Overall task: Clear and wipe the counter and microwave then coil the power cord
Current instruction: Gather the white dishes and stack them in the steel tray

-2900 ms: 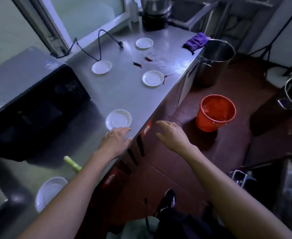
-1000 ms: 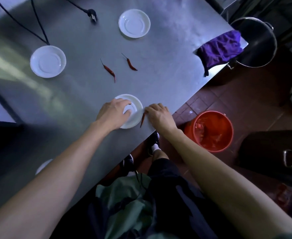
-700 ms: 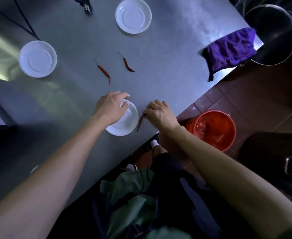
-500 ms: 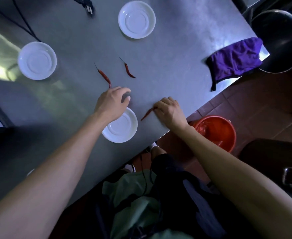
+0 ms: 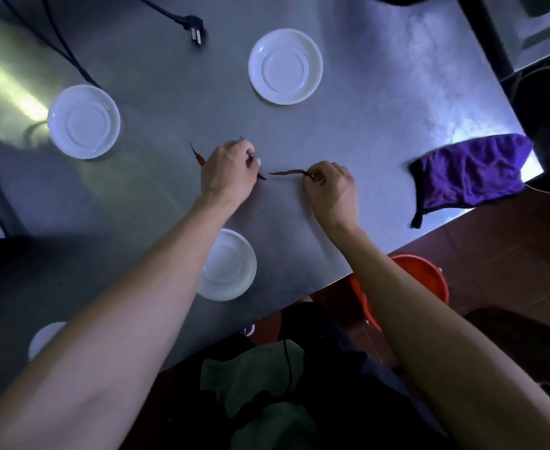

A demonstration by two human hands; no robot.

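On the steel counter (image 5: 364,102) my right hand (image 5: 332,186) pinches a dried red chili (image 5: 288,172) by its stem end. My left hand (image 5: 228,170) curls its fingers round a second chili (image 5: 260,174), whose tip sticks out below the fingers. A third chili (image 5: 198,156) lies just left of that hand, partly hidden by it. Three white saucers sit around: one far (image 5: 285,66), one left (image 5: 83,121), one near under my left forearm (image 5: 231,271). The black power cord with its plug (image 5: 194,27) lies at the far left. A purple cloth (image 5: 471,172) hangs over the right edge.
An orange bucket (image 5: 426,280) stands on the floor below the counter edge, behind my right forearm. A large metal pot (image 5: 546,125) stands at the right beyond the cloth. Part of another saucer (image 5: 44,337) shows at the near left. The microwave's dark edge is at the left.
Both hands moved away from the near saucer toward the counter's middle. My right hand carried its chili along, and my left hand left the saucer and closed on a second chili.
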